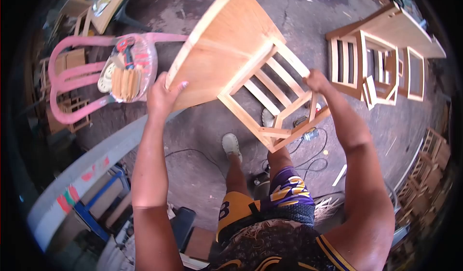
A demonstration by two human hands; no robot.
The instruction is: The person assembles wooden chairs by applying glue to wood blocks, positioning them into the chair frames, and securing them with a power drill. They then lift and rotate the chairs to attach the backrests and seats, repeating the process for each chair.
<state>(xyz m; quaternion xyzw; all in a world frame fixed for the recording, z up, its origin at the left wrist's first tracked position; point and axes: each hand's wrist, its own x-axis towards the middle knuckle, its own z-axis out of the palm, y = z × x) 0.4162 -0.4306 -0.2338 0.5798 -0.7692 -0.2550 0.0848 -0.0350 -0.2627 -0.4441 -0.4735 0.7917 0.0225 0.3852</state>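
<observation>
Head view, looking down: we hold an unfinished wooden chair point(241, 64) in the air, tipped over, its seat panel toward 11 o'clock and its slatted frame toward 4 o'clock. Our left hand point(161, 95) has its grip clenched on the lower edge of the seat panel, thumb over the rim. Our right hand point(316, 80) is closed around a rail of the slatted frame, at about 2 o'clock from the picture's centre.

The chair hangs above bare concrete floor point(202, 126), and that open patch below it is the widest free room in sight. At 9 o'clock, just beside the seat's edge, stands a pink plastic chair point(67, 78) carrying a clear bag of tools point(128, 68). At 2 o'clock, well apart from our right hand, sits a cluster of other unfinished wooden chairs point(376, 59). A pale slanted beam point(82, 174) crosses at 8 o'clock, close under our left forearm. Black cables point(308, 162) loop over the floor near our feet, and more wooden frames point(429, 170) stack up at 4 o'clock.

Our shorts point(275, 208) are purple and yellow; a yellow figure on the left leg looks like an 8, and no other writing is readable.
</observation>
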